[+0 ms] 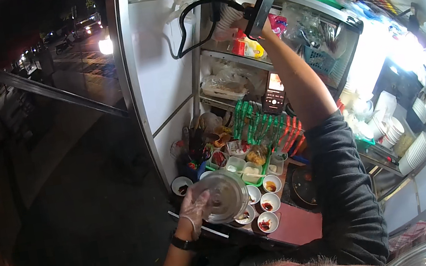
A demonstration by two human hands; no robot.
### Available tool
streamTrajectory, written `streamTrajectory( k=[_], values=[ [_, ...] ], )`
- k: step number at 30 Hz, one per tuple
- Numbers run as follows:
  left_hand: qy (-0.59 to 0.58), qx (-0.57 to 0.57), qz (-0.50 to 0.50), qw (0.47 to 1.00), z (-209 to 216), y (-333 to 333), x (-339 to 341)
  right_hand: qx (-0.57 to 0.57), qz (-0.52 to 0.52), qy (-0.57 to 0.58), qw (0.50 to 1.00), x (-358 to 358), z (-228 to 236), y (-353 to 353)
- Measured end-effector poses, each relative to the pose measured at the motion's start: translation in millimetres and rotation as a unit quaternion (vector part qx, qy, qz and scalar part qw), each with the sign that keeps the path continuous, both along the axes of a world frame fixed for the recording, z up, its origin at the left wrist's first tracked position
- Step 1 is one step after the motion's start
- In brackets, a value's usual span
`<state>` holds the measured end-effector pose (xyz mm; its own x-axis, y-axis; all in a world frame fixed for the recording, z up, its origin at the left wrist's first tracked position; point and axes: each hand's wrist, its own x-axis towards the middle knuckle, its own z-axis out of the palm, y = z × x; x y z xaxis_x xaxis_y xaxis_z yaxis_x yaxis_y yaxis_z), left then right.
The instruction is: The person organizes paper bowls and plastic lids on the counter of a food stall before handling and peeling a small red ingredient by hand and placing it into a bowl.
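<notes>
My left hand (193, 208), in a thin clear plastic glove with a black watch at the wrist, holds a clear plastic cup (225, 195) tilted on its side, over the near left edge of a stall counter (298, 226). My right hand (257, 26) is raised high to the top shelf. It grips a flat black rectangular device (261, 6) from which a black cable (182, 27) loops down to the left. A stack of white ribbed cups (226, 21) lies beside that hand.
Several small white sauce bowls (269, 201) sit below the cup, with tubs of toppings (250, 163) behind. Green and orange packets (261, 125) hang in rows. A small lit-screen device (273, 92) stands on the shelf. Stacks of white bowls (413, 152) fill the right. A dark street (62, 155) lies to the left.
</notes>
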<state>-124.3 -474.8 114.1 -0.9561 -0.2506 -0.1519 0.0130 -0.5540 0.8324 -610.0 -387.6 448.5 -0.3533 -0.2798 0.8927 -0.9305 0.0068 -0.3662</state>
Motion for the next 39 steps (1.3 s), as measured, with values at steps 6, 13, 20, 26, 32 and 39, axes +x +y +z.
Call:
streamTrajectory(
  k=[6, 13, 20, 26, 32, 39],
  values=[
    [0.081, 0.020, -0.043, 0.996, 10, 8, -45, 0.033, -0.282, 0.035, 0.958, 27, 8, 49],
    [0.091, 0.030, -0.046, 0.994, 13, 17, -49, -0.017, -0.342, 0.013, 0.940, 111, -1, 48],
    [0.076, 0.041, -0.029, 0.996, 14, 20, -53, -0.072, -0.361, 0.007, 0.930, 125, -18, 55],
    [0.054, 0.026, 0.011, 0.998, 10, 18, -55, -0.126, -0.369, 0.040, 0.920, 141, -33, 58],
    [0.049, 0.003, 0.095, 0.994, 16, 18, -56, -0.198, -0.315, 0.052, 0.927, 166, -60, 53],
    [0.066, -0.005, 0.106, 0.992, 9, 22, -57, -0.271, -0.267, 0.074, 0.922, 185, -81, 68]
  ],
)
